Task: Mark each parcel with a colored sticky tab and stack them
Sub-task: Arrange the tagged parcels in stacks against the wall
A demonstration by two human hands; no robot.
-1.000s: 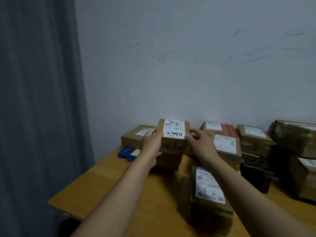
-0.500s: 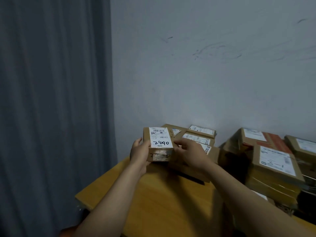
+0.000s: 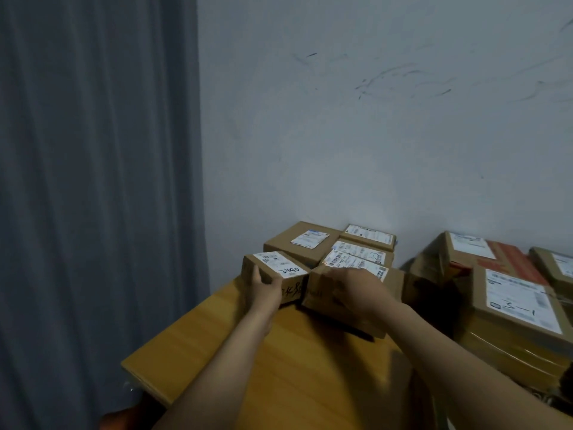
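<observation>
Small parcel [image 3: 273, 271] lowered to the bench [image 3: 279, 367], far left
Left hand [image 3: 265, 290] gripped it; right hand [image 3: 356, 288] had shifted onto the neighbouring parcel [image 3: 319, 294], grip unclear; no tab seen

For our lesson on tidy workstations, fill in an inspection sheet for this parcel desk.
Surface: wooden table, parcels along its far side.
Job's things: small parcel marked 2490 at the far left corner; flat parcel beside it; back parcels by the wall; right stack; sticky tabs not seen.
Clutter: nothing seen.
Grippers: left hand grips the small parcel; right hand lies on the flat parcel, grip unclear.
Cables: nothing seen.
Surroundings: grey curtain at left, scuffed wall behind.
</observation>
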